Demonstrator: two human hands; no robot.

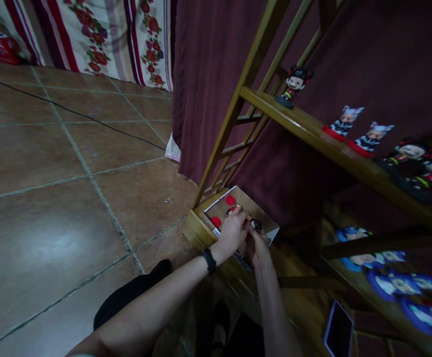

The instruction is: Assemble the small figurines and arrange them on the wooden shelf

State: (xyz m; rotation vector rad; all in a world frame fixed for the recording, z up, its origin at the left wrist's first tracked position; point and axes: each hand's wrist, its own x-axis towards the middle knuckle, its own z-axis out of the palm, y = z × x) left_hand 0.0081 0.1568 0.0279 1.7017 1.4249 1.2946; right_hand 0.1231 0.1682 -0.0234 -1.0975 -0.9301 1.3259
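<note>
Both of my hands meet over a shallow open cardboard box [266,210] on the low wooden shelf. My left hand [232,232], with a black band on its wrist, has its fingers curled down and closed; what they grip is hidden. My right hand [256,248] is beside it, closed around a small dark-haired figurine [256,225], whose lower part is covered by the fingers. Another small figurine [230,210] with dark and red parts lies in the box just past my left fingers. Red discs [216,221] rest near the box's left side.
A wooden shelf unit [297,116] rises at the right, with several figurines [296,82] along its upper board. Blue-based figurines [398,283] stand lower right, near a phone [338,328]. A maroon curtain [208,74] hangs behind. A black cable [89,116] crosses the tiled floor.
</note>
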